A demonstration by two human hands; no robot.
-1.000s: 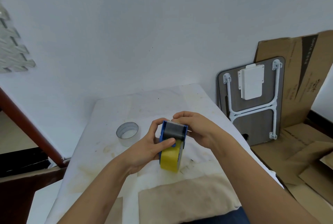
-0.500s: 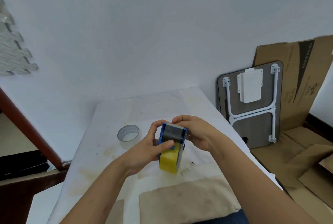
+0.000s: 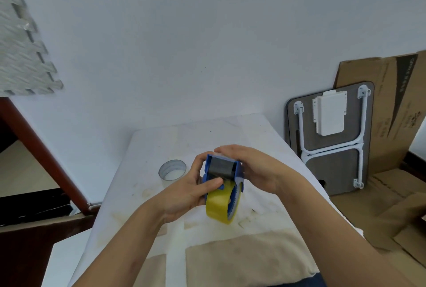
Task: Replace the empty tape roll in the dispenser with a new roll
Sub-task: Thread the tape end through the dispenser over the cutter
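Both my hands hold a blue tape dispenser [image 3: 238, 172] just above the white table [image 3: 161, 139]. A full yellow tape roll [image 3: 219, 204] sits in its lower part and a dark grey roller [image 3: 221, 168] spans its top. My left hand [image 3: 184, 196] grips the left side, thumb across the front below the roller. My right hand [image 3: 255, 169] wraps the right side and far end, fingers over the top. The empty clear tape core [image 3: 172, 169] lies on the table to the left of my hands.
A beige cloth [image 3: 249, 256] covers the table's near edge. A folded lap table [image 3: 329, 139] and flattened cardboard [image 3: 396, 111] lean against the wall at the right. A brown wooden beam [image 3: 43, 150] slants down at the left.
My hands keep the same grip on the dispenser. The view has tilted slightly, so everything sits a little lower and to the right in the frame.
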